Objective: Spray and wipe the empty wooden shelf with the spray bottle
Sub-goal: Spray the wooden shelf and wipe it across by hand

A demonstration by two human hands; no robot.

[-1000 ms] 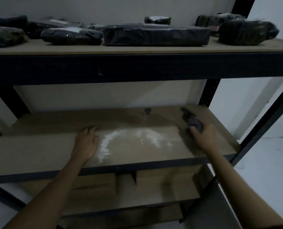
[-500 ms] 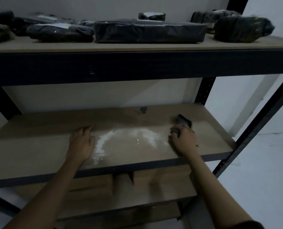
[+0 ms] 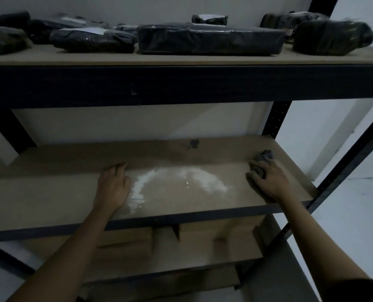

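Observation:
The empty wooden shelf [image 3: 50,192] runs across the middle of the view at chest height. A white, wet-looking patch [image 3: 203,177] curves over its centre. My left hand [image 3: 113,188] rests flat on the board, just left of that patch. My right hand [image 3: 270,182] grips a dark crumpled cloth [image 3: 263,156] and presses it on the shelf's right end, right of the patch. No spray bottle shows in this view.
A small dark stain [image 3: 194,143] marks the back of the shelf. Several black wrapped packages [image 3: 209,38] lie on the shelf above. Black metal uprights [image 3: 277,118] frame the right side. Cardboard boxes [image 3: 213,234] sit on the shelf below.
My right hand slid the cloth left toward the white patch, then back out to the shelf's right end. My left hand stayed flat in place.

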